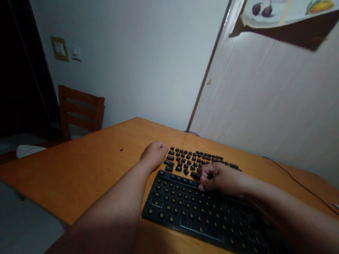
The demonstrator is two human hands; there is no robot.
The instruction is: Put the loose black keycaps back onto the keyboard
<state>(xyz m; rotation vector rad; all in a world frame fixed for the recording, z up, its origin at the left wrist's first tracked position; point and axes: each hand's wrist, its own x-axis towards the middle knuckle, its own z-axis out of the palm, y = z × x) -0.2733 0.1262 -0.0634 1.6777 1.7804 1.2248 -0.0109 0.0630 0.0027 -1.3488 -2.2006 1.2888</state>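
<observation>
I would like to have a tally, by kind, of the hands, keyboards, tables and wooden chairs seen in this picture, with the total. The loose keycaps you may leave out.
Hands: 2 (left hand, right hand)
Keyboard: 1
Table: 1
Wooden chair: 1
Total: 5

The counter is orange-brown wood, and a black keyboard lies on it with most of its keys off. Just behind it I see lots of little loose keys in rows. A tiny dark bit sits off to the left, and a thin dark cord lies on the right.
</observation>
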